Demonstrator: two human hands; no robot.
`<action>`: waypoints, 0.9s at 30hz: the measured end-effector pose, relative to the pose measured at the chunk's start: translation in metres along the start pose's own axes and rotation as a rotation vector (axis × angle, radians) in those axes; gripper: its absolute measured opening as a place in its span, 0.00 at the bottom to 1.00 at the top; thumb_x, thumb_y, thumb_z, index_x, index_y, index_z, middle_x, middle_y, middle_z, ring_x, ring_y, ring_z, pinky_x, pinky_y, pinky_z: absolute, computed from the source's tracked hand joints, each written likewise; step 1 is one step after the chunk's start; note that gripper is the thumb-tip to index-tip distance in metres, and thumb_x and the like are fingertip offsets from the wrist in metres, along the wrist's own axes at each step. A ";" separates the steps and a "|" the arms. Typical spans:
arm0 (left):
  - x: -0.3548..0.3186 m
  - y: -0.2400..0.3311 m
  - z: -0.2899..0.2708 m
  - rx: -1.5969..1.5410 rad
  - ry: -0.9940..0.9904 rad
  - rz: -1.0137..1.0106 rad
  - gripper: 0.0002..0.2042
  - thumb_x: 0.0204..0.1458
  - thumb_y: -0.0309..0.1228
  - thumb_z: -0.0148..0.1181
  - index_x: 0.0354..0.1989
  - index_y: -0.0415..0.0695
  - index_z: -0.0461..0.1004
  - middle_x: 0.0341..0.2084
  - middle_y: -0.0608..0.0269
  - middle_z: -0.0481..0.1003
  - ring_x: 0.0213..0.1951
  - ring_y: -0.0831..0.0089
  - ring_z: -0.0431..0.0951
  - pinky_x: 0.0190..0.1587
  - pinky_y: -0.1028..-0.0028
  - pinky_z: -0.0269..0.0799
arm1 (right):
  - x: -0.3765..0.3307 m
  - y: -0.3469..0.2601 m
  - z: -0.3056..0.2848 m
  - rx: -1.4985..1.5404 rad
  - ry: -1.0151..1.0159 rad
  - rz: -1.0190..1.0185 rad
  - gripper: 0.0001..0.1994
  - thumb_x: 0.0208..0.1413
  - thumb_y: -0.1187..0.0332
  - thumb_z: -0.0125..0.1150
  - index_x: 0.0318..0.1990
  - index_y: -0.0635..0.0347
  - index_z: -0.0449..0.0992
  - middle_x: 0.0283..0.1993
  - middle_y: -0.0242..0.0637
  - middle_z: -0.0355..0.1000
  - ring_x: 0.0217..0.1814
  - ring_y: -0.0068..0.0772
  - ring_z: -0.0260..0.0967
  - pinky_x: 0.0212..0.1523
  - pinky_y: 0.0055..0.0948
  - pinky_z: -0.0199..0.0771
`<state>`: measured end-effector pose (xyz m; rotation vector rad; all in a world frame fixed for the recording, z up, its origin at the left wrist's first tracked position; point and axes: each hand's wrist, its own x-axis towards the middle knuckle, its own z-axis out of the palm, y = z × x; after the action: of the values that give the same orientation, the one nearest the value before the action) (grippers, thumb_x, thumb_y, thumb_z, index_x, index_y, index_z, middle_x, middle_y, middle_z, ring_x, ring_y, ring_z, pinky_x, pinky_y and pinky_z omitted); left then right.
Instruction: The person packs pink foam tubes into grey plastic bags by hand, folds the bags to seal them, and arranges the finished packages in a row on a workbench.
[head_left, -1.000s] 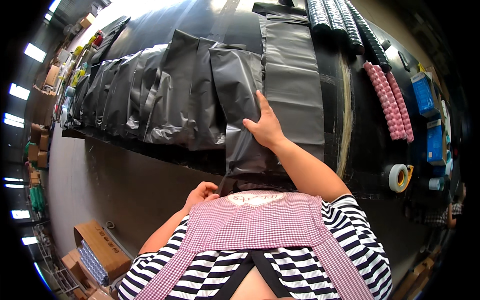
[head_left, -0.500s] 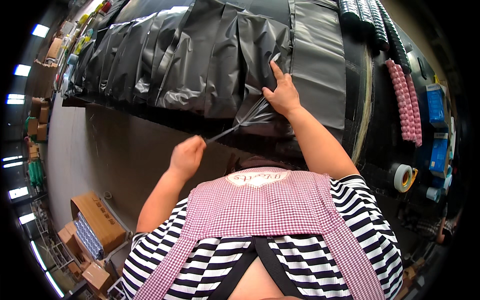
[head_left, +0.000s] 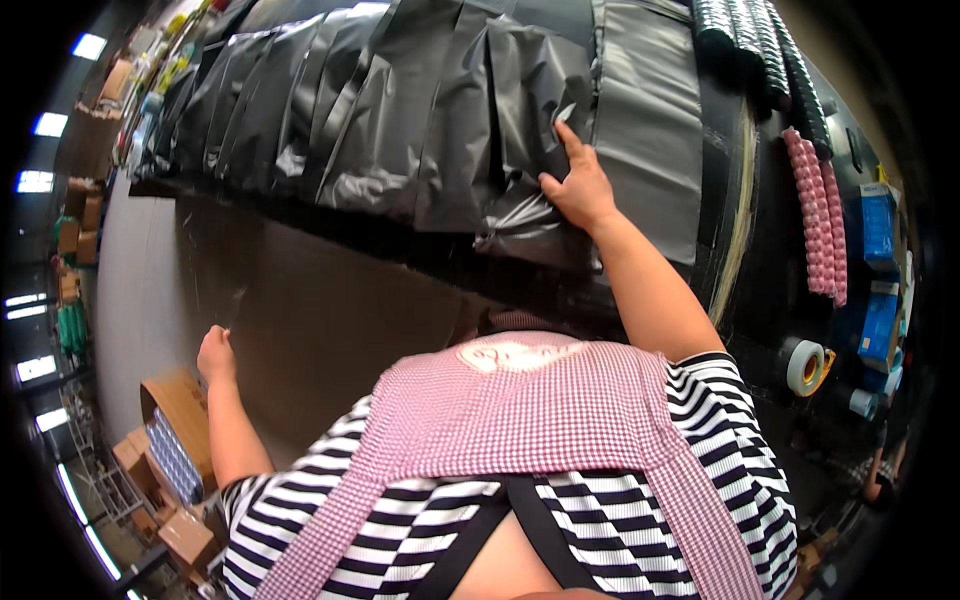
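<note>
Black plastic bag point(head_left: 520, 215) under right hand point(head_left: 578, 188); two pink rolls point(head_left: 818, 215) nearby.

I see a dark grey glossy plastic bag point(head_left: 520, 150) lying flat on the counter point(head_left: 740, 230), its lower end crumpled and gathered near the counter's front edge. It overlaps a row of similar grey bags point(head_left: 300, 120) fanned out to its left, just beside a flatter grey sheet point(head_left: 650, 130).
</note>
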<state>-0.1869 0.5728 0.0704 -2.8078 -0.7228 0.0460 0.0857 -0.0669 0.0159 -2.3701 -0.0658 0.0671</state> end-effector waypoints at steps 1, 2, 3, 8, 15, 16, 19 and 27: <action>-0.003 -0.009 0.012 0.022 -0.096 -0.006 0.12 0.64 0.40 0.53 0.37 0.45 0.76 0.38 0.47 0.79 0.43 0.44 0.78 0.43 0.52 0.73 | -0.005 0.003 0.000 0.004 0.009 0.010 0.43 0.52 0.59 0.68 0.76 0.34 0.53 0.60 0.52 0.65 0.65 0.58 0.66 0.63 0.47 0.69; -0.012 -0.002 0.023 0.095 -0.346 -0.152 0.18 0.64 0.46 0.51 0.41 0.44 0.80 0.43 0.46 0.80 0.48 0.45 0.79 0.48 0.52 0.74 | -0.013 0.010 0.004 -0.002 -0.023 0.041 0.43 0.53 0.59 0.68 0.76 0.34 0.52 0.62 0.52 0.64 0.65 0.57 0.66 0.64 0.47 0.68; -0.032 -0.021 0.045 0.303 -0.477 -0.088 0.25 0.65 0.52 0.48 0.49 0.42 0.81 0.47 0.46 0.80 0.54 0.51 0.78 0.55 0.53 0.74 | -0.009 0.000 0.007 0.049 -0.041 0.009 0.44 0.53 0.58 0.67 0.76 0.33 0.51 0.63 0.53 0.64 0.66 0.57 0.65 0.65 0.47 0.68; -0.045 0.164 0.055 0.125 -0.541 0.311 0.14 0.60 0.41 0.61 0.38 0.42 0.82 0.44 0.52 0.79 0.50 0.52 0.80 0.50 0.57 0.78 | -0.011 0.001 -0.005 0.020 -0.072 0.062 0.44 0.55 0.55 0.67 0.77 0.34 0.49 0.67 0.57 0.62 0.69 0.59 0.63 0.67 0.46 0.66; -0.055 0.355 -0.094 -0.753 0.240 0.772 0.11 0.46 0.34 0.73 0.36 0.44 0.81 0.37 0.61 0.79 0.41 0.58 0.79 0.45 0.63 0.76 | -0.044 -0.001 -0.015 0.146 0.021 0.045 0.38 0.61 0.52 0.63 0.74 0.58 0.57 0.71 0.57 0.58 0.75 0.59 0.53 0.72 0.45 0.57; -0.058 0.375 -0.100 -0.887 0.379 0.878 0.15 0.47 0.35 0.73 0.43 0.44 0.83 0.42 0.61 0.80 0.44 0.59 0.80 0.47 0.64 0.76 | -0.050 0.001 -0.009 0.145 0.021 0.046 0.38 0.61 0.52 0.63 0.74 0.58 0.57 0.71 0.57 0.58 0.75 0.59 0.53 0.72 0.45 0.57; -0.059 0.437 -0.106 -0.986 0.348 1.155 0.33 0.58 0.49 0.62 0.66 0.41 0.67 0.65 0.46 0.66 0.65 0.50 0.67 0.66 0.57 0.62 | -0.061 0.010 0.009 0.031 0.226 -0.224 0.32 0.63 0.59 0.61 0.73 0.56 0.59 0.70 0.58 0.59 0.74 0.60 0.53 0.72 0.46 0.57; -0.024 0.506 -0.049 -0.653 -0.111 1.177 0.52 0.55 0.61 0.56 0.76 0.35 0.43 0.76 0.39 0.43 0.77 0.49 0.42 0.77 0.55 0.36 | -0.069 0.019 0.048 0.402 0.368 -0.132 0.26 0.62 0.75 0.55 0.69 0.58 0.65 0.66 0.52 0.64 0.70 0.53 0.60 0.71 0.42 0.58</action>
<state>0.0351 0.1213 -0.0040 -3.3776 1.1722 0.1931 0.0144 -0.0516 -0.0297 -1.9372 -0.0281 -0.3839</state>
